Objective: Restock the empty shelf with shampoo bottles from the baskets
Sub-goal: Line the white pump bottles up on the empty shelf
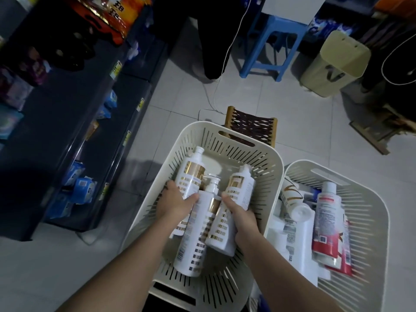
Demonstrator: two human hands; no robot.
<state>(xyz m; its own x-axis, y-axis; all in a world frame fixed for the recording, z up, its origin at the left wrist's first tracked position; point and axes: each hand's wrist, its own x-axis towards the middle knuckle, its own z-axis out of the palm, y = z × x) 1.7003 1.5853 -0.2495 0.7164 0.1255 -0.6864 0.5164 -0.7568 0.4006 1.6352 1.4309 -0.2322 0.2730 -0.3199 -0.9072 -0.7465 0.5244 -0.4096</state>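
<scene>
Tiled floor, dark shelving at left. Inside left basket: left hand curls round the left white-gold shampoo bottle; right hand clasps the right bottle; pump bottle lies between, touching both. Right basket, just beside, holds mixed bottles.

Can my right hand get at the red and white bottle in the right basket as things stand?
Probably not yet: the right hand holds a white and gold bottle in the left basket. The red and white bottle lies uncovered on top, so nothing else blocks it.
</scene>
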